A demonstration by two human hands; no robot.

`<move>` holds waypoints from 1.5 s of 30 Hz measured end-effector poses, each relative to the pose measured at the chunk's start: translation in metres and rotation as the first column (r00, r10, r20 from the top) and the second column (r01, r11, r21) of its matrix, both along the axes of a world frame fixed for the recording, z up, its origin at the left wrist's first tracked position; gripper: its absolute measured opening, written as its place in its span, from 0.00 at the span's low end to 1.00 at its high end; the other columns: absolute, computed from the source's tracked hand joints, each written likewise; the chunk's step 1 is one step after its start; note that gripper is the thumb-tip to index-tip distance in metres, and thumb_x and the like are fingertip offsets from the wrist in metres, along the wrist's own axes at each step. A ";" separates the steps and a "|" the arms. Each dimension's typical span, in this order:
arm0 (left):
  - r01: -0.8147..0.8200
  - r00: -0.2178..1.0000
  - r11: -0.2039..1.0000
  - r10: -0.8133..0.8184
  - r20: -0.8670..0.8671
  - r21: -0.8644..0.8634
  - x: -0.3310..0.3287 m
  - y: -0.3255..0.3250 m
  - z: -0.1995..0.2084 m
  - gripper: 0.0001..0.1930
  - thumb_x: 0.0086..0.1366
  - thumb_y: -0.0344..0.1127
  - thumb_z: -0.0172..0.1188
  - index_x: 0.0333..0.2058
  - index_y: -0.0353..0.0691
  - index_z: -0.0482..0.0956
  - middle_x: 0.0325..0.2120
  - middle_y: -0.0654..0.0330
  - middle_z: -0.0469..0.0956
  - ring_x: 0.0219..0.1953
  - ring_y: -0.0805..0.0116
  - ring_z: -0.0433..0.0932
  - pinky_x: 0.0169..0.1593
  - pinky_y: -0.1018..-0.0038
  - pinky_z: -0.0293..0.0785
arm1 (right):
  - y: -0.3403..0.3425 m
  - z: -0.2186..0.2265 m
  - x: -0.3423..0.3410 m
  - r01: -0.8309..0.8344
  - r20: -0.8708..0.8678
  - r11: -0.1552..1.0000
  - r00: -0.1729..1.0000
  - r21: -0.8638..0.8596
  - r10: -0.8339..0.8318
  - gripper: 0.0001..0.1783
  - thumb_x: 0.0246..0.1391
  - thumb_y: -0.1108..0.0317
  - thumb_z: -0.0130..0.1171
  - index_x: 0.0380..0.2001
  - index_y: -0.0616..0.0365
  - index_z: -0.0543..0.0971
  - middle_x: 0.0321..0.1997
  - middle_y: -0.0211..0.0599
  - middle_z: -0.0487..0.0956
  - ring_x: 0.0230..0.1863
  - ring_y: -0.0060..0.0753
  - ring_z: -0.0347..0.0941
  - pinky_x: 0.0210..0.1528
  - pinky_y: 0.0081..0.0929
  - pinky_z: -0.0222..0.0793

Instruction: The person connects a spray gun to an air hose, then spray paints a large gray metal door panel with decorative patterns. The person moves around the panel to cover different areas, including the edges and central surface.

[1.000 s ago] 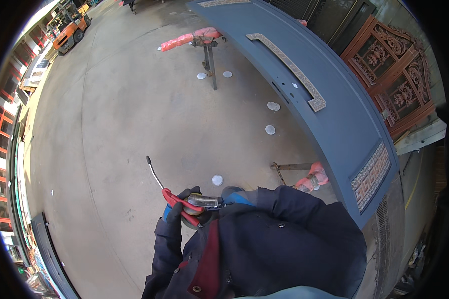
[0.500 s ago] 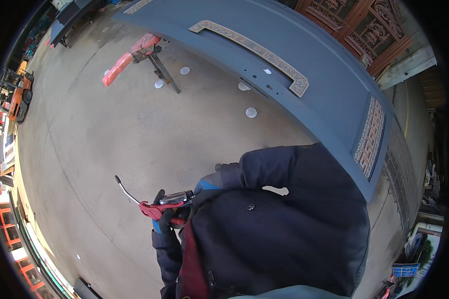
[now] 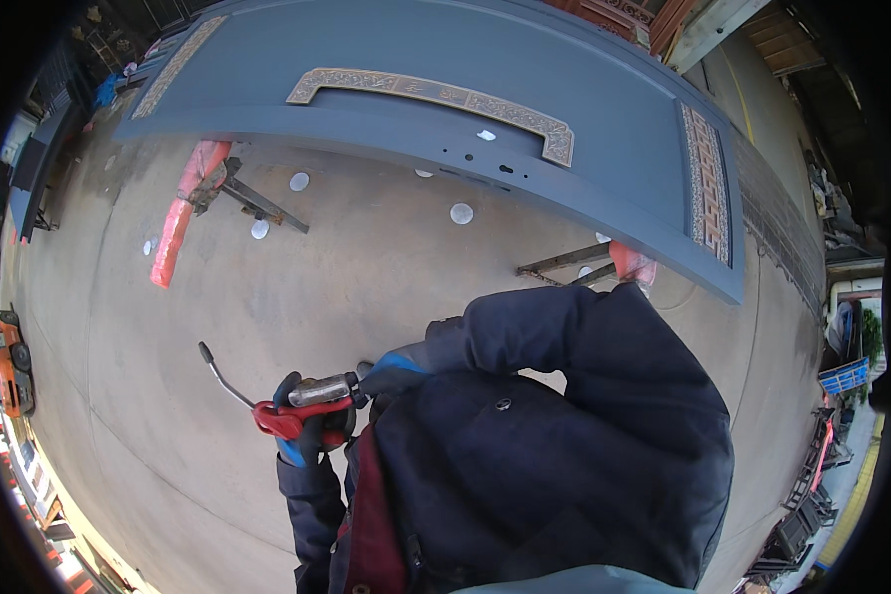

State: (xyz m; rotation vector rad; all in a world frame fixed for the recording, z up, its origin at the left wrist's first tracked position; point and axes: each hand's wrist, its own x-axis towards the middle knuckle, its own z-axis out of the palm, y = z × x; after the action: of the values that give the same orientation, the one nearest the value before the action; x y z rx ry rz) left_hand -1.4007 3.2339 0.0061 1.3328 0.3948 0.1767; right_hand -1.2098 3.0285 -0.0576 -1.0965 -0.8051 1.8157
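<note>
My left hand point(image 3: 312, 433), in a dark glove with a blue cuff, is closed around a red air blow gun point(image 3: 280, 422). The gun's thin bent metal nozzle points up and left, ending in a black tip. A silvery cylinder point(image 3: 319, 390) lies along its top, beside my thumb. My right hand point(image 3: 378, 380), gloved in dark and blue, is bent in at the cylinder's right end; its fingers are mostly hidden. Beyond both hands, and apart from them, lies a large blue-grey door panel point(image 3: 386, 148) with carved bronze-coloured trim point(image 3: 436, 91) and several holes near its edge.
Under the panel's left part stands a trestle with a pink-wrapped bar point(image 3: 183, 213); another pink-wrapped support point(image 3: 632, 263) shows at the right. Pale round spots mark the concrete floor point(image 3: 168, 396). An orange forklift point(image 3: 12, 361) stands far left, and a blue crate point(image 3: 845, 375) sits far right.
My view has turned, so the panel sits lower and farther left, and the right support has come into sight. My left hand still holds the blow gun, with my right hand beside it.
</note>
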 end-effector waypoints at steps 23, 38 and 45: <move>0.357 0.932 0.897 -0.359 0.043 -0.261 0.072 0.182 -0.035 0.38 0.60 0.39 0.70 0.65 0.38 0.62 0.48 0.49 0.78 0.47 0.57 0.82 0.49 0.60 0.80 | 0.134 0.040 0.002 0.288 0.365 0.958 0.893 -0.010 -0.264 0.28 0.71 0.41 0.47 0.51 0.50 0.85 0.46 0.36 0.86 0.48 0.33 0.81 0.54 0.31 0.74; 0.192 0.926 0.952 -0.095 -0.365 0.240 0.134 0.176 0.052 0.39 0.53 0.36 0.72 0.62 0.29 0.70 0.50 0.51 0.81 0.51 0.61 0.82 0.55 0.65 0.79 | 0.145 0.057 0.123 -0.047 0.580 0.999 0.813 -0.007 0.042 0.29 0.72 0.42 0.47 0.63 0.50 0.76 0.53 0.47 0.84 0.56 0.47 0.81 0.64 0.41 0.68; 0.182 0.929 0.911 -0.035 -0.370 0.371 0.149 0.195 0.075 0.38 0.48 0.34 0.73 0.58 0.24 0.73 0.43 0.49 0.83 0.43 0.63 0.85 0.47 0.67 0.82 | 0.155 0.075 0.154 -0.075 0.704 0.992 0.698 -0.105 0.127 0.27 0.72 0.48 0.49 0.67 0.47 0.74 0.54 0.43 0.85 0.56 0.47 0.81 0.66 0.58 0.61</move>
State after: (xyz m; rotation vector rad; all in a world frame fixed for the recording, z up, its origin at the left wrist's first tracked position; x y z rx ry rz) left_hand -1.2521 3.4288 0.0808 1.7978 0.6100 -0.0906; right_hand -1.0561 3.1831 0.0175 -1.8870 -1.2726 1.4826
